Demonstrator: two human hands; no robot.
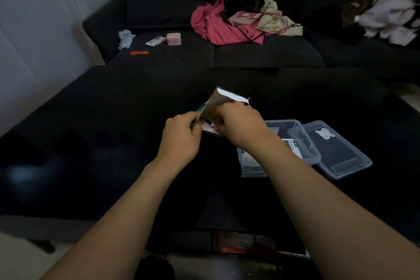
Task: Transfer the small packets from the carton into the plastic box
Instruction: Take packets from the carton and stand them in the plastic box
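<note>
Two bare forearms reaching forward from the bottom edge, over a dark glossy table [91, 143]. Left hand [181, 136] closed around the near left side of a small carton [214, 103], thumb and fingers clamped on its green edge. Carton held just above the table at mid-frame, tilted, its pale flap lifted up and away from the camera. Right hand [238, 124] at the carton's open mouth, fingers curled inward and pinched on something pale and pinkish, apparently small packets [208, 125]; exact hold hidden by the knuckles, cannot tell how many pieces. Both hands close together, nearly touching across the carton.

Clear plastic box [293, 127] standing open on the table just right of the right wrist, partly covered by that forearm. Some printed paper or packets lying inside it, details too blurred to read. Clear lid [341, 154] lying flat beside the box on its right, touching its rim, a whitish sticker patch near its far end.

Dark sofa [250, 52] beyond the table. On its seat: pink garment [218, 27], cream bag [272, 18], small pink case [173, 38], crumpled plastic bag [125, 38], orange strip [139, 53].
</note>
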